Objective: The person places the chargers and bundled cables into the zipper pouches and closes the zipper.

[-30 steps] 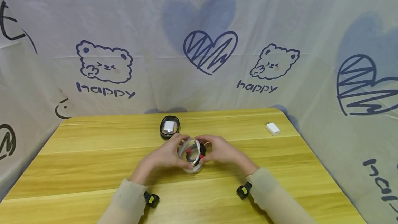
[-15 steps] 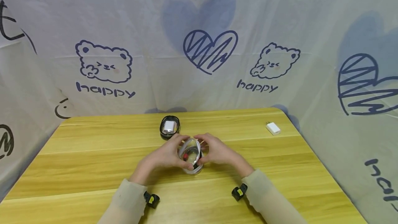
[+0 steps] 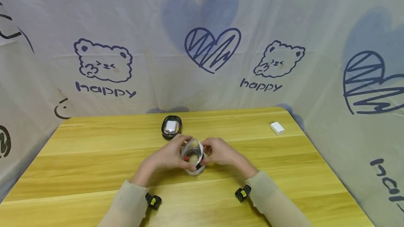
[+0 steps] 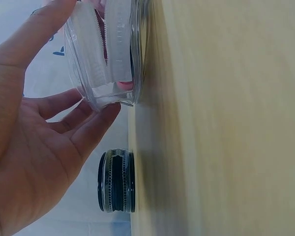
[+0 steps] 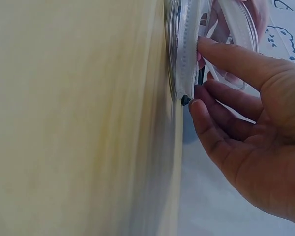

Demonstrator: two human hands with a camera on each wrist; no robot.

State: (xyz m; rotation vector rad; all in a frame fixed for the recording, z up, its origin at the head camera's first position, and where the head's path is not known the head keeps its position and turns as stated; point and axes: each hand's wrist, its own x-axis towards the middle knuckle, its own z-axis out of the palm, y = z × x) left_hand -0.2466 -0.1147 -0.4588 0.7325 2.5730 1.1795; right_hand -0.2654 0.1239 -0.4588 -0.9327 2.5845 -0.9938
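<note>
One clear, rounded plastic case with white zip trim (image 4: 119,54) sits part-unzipped on the yellow wood-grain table (image 3: 94,178), between left hand (image 3: 172,155) and right hand (image 3: 222,154). Left pinches its wall; right has thumb at the mouth, fingers curled, can't tell if gripping. Step looks like tucking red-and-black contents (image 3: 187,158) inside. Next likely calls for clearing the zip line.
</note>
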